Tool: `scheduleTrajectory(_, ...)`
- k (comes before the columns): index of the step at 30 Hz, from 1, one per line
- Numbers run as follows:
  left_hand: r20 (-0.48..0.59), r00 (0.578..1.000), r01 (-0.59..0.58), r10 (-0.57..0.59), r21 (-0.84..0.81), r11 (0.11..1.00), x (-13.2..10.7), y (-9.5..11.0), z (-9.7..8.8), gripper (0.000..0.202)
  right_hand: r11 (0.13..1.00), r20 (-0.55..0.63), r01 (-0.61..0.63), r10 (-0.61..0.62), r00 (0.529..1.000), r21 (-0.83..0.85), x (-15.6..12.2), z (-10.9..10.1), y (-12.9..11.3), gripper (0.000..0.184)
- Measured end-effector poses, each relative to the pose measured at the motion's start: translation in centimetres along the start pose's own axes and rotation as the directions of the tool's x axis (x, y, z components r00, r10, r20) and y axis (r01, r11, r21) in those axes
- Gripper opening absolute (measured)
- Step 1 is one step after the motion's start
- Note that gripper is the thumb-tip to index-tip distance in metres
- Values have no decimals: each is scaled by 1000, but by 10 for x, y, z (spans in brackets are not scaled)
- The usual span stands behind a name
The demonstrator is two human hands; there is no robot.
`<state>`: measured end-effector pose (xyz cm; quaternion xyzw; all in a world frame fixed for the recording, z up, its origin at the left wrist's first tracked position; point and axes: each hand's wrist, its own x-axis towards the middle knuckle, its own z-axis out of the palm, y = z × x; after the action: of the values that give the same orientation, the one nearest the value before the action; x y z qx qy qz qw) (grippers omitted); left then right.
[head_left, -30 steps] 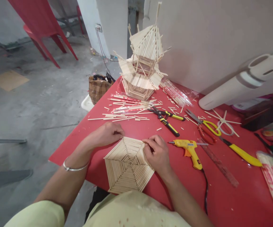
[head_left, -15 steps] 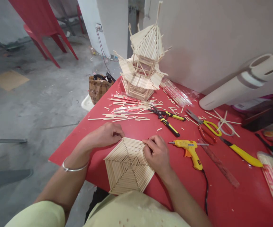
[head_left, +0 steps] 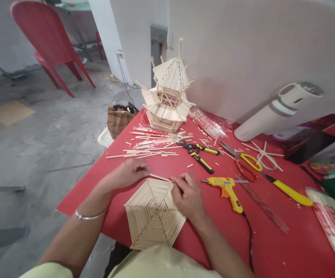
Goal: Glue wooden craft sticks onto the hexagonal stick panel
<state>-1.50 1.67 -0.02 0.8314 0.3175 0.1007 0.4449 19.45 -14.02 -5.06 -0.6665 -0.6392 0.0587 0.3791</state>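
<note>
- Nearest, a hexagonal panel of thin wooden sticks (head_left: 155,216) lies flat on the red tabletop (head_left: 213,247), close against the person's shirt (head_left: 161,262), presumably for a straight view down on it. It serves as the clock's centre.
- At 11 o'clock, the left hand (head_left: 131,172) has thumb and forefinger pinched together on one end of a single stick (head_left: 159,177); the other fingers curl in.
- At 1 o'clock, the right hand (head_left: 188,193) pinches the other end, its remaining fingers bent over the panel's edge. Holding both ends probably keeps the stick level along the 12 o'clock side, where a sliver of red shows between the two toward the left.
- Toward 2 o'clock, a yellow hot-glue gun (head_left: 225,189) lies on its side, nozzle toward the panel and grip toward the person, seemingly for an easy pick-up by the right hand.
- At 1 o'clock, farther out, black-and-yellow pliers (head_left: 198,154) lie spread near cut stick pieces.
- At 12 o'clock, loose sticks (head_left: 150,144) lie in a heap; beyond them a stick-built pagoda model (head_left: 169,100) stands upright, likely set back to leave working room.
</note>
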Motion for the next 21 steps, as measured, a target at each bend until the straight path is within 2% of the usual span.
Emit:
scheduleTrajectory(5,-120,992,-47,50,27,999,-4,14,-12,16,995,-127,4,9,992,99,9,-10,-9,36)
scheduleTrajectory(9,-192,976,-87,100,77,993,-7,35,-21,15,995,-89,27,-18,996,96,20,-21,-19,26)
scheduleTrajectory(13,-230,965,-106,127,103,989,-10,53,-23,16,992,-64,-15,23,998,126,24,-23,-22,25)
scheduleTrajectory(17,-274,950,-127,150,102,987,-13,58,-24,15,990,-33,-62,67,997,128,24,-20,-20,26)
scheduleTrajectory(21,-275,946,-149,173,104,983,-16,64,-26,16,995,-85,-52,59,995,82,28,-25,-25,36)
